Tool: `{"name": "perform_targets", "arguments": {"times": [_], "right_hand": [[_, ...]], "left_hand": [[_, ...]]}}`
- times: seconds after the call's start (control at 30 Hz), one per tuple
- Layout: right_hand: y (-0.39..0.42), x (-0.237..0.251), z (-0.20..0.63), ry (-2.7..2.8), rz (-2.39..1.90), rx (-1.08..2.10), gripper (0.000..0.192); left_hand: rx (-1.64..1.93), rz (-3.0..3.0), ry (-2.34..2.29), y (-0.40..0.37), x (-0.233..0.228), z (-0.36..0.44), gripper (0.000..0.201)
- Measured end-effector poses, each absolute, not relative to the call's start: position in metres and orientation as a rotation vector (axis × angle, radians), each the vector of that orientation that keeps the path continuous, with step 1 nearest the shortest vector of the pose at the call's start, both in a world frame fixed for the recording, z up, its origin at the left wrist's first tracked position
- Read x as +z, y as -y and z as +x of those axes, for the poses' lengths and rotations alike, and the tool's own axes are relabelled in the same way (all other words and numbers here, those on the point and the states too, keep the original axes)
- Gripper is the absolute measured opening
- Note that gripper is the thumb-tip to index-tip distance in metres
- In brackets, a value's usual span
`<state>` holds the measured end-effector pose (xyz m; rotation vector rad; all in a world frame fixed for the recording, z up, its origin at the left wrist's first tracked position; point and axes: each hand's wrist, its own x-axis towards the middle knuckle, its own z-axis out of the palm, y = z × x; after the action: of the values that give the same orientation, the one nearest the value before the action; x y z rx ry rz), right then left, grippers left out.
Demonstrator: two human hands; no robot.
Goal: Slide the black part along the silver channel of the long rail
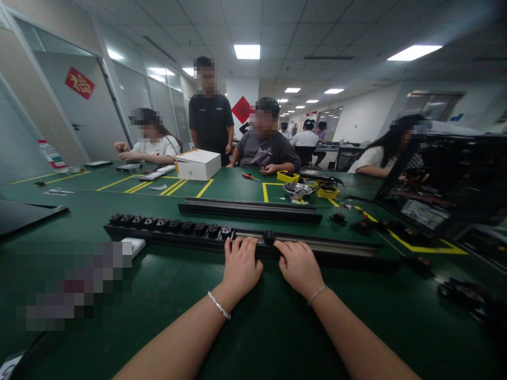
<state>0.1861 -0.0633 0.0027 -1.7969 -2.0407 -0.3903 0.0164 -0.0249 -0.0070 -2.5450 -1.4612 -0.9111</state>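
A long black power track (pixel 206 244) lies across the green table in front of me. Several round black socket modules (pixel 174 226) stand in a row along its left half. One more socket module (pixel 270 237) sits apart from them, between my hands. My left hand (pixel 241 269) has its fingers bent over the track's front edge beside the row's last socket, with the thumb at the front side. My right hand (pixel 300 266) also closes over the front edge, its index fingertip close to the single socket; whether they touch I cannot tell.
A second black track (pixel 249 210) lies just behind. Beyond it are a white box (pixel 198 164), a metal bowl (pixel 298 190), yellow bins (pixel 288 176) and a screwdriver (pixel 250 177). Loose black parts (pixel 467 295) and an open black case (pixel 435 179) occupy the right. Several people are around the table.
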Motion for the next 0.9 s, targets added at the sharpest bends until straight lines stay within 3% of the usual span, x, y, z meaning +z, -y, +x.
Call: {"name": "perform_targets", "arguments": {"times": [0.9], "right_hand": [[0.068,0.016,0.202,2.002,-1.881,-0.418,0.030]], "left_hand": [[-0.911,-2.565,1.467,0.026,-0.005,0.015,0.046]]}}
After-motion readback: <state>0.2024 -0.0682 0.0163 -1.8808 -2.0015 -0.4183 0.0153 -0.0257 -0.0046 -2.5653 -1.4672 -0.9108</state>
